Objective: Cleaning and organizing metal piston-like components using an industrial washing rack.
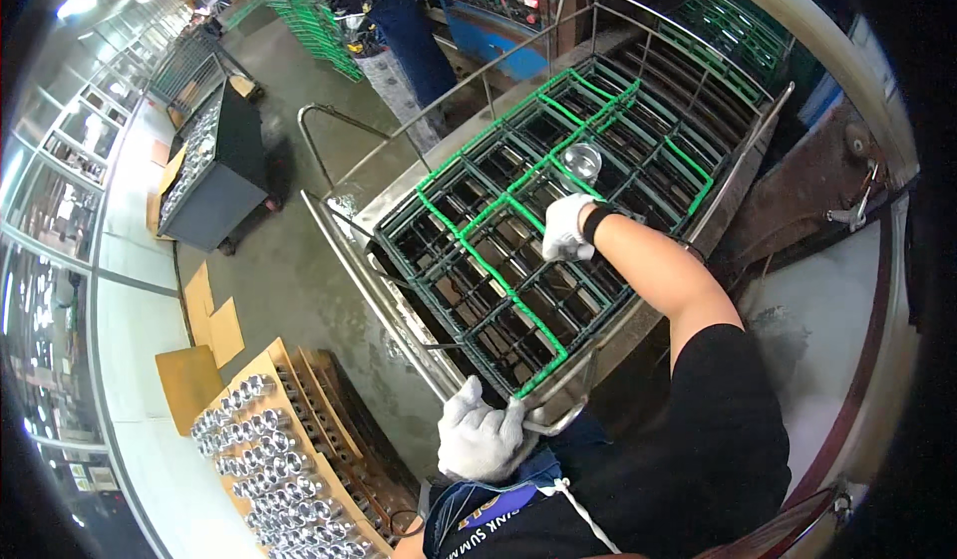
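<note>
A wire rack (508, 197) of dark and green-coated bars, divided into compartments, lies across a metal-railed conveyor frame in front of me. My right hand (568, 228), in a white glove with a dark wristband, is over the rack's middle. Its fingers curl downward, and whatever is inside them is hidden. Just beyond that hand, a clear round glass (580, 163) sits in the rack. My left hand (483, 434), also gloved, is by the rack's near corner. Its fingers are apart, and one reaches the green corner bar.
At lower left, many clear glasses stand in rows on a cardboard-topped stack (274, 459). A grey cart (221, 175) carries more glassware farther off. Green racks (309, 21) and a person in dark trousers (409, 41) are beyond the conveyor. A metal rail (374, 310) borders its left side.
</note>
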The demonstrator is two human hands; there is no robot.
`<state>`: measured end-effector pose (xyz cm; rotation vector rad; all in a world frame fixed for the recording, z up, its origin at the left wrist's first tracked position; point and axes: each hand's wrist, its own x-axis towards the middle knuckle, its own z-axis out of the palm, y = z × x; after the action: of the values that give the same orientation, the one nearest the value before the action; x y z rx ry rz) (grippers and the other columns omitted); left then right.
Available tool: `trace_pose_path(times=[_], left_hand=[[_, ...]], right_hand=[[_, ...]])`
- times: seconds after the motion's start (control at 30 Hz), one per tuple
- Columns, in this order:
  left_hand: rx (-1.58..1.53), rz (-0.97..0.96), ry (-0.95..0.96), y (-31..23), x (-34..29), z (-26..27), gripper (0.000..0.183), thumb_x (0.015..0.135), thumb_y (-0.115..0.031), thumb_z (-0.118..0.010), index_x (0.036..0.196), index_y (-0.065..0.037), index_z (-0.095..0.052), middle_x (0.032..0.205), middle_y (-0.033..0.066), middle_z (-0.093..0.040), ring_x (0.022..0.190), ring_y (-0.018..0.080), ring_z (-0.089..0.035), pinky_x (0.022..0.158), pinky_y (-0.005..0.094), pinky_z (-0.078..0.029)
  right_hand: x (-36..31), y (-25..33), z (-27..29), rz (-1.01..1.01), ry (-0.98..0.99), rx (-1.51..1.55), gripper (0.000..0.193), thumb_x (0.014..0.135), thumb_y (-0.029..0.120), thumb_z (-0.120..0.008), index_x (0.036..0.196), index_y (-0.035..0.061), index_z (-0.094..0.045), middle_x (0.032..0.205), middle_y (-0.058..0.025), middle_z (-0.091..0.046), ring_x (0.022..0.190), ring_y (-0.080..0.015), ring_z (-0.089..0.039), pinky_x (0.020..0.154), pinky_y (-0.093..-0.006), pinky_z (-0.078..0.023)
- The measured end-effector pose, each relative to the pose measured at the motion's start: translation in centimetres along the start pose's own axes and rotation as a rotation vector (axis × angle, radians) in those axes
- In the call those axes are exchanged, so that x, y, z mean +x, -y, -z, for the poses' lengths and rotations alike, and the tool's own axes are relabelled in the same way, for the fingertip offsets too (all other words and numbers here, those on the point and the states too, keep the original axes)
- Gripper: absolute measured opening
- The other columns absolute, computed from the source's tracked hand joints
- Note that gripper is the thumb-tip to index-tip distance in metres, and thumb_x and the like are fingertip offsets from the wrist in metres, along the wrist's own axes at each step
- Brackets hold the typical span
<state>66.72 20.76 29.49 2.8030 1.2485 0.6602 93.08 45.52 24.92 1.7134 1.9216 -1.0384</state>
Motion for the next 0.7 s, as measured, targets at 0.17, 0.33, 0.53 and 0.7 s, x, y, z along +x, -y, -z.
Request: trace_pose_path(times=[0.17, 0.33, 0.53, 0.7], left_hand=[[0.016, 0.004, -0.085, -0.1, 0.0, -0.4, 0.022, 0.081, -0.028, -0.072, 0.087, -0.008, -0.066, 0.055, -0.0027, -0.051, 0.053, 0.0191, -0.058, 0.093, 0.0481, -0.051], [0.084, -0.018, -0.112, 0.3, -1.3, -0.4, 0.009, 0.078, -0.022, -0.074, 0.083, -0.016, -0.069, 0.054, -0.0045, -0.051, 0.054, 0.0161, -0.059, 0.084, 0.0404, -0.054], [0.008, -0.067, -0.132, 0.3, -1.5, -0.5, 0.017, 0.074, -0.015, -0.065, 0.089, -0.012, -0.07, 0.049, -0.0049, -0.051, 0.049, 0.0133, -0.058, 0.092, 0.0395, -0.053], [0.097, -0.02, -0.161, 0.2, -1.9, -0.5, 0.013, 0.074, -0.016, -0.067, 0.086, -0.014, -0.071, 0.05, -0.0061, -0.049, 0.048, 0.0134, -0.056, 0.09, 0.0378, -0.054]], right_hand=[[-0.6, -1.8, 3.9, 0.035, 0.228, 0.564, 0.018, 0.075, 0.021, -0.07, 0.071, 0.0041, -0.071, 0.071, -0.0115, -0.07, 0.054, -0.02, -0.066, 0.051, -0.0339, -0.055], [4.2, -4.5, 7.1, -0.106, -0.54, -0.617, 0.026, 0.085, 0.024, -0.056, 0.09, 0.0135, -0.079, 0.1, -0.0132, -0.075, 0.09, -0.0289, -0.073, 0.075, -0.0433, -0.057], [16.4, -14.9, 0.6, -0.225, -0.615, -0.111, 0.037, 0.092, 0.028, -0.046, 0.117, 0.0183, -0.072, 0.128, -0.0075, -0.066, 0.119, -0.0256, -0.062, 0.099, -0.0421, -0.048], [11.0, -7.1, 2.8, -0.414, -0.227, -0.385, 0.039, 0.094, 0.033, -0.046, 0.126, 0.0197, -0.063, 0.139, -0.0049, -0.059, 0.128, -0.0209, -0.055, 0.103, -0.0377, -0.046]])
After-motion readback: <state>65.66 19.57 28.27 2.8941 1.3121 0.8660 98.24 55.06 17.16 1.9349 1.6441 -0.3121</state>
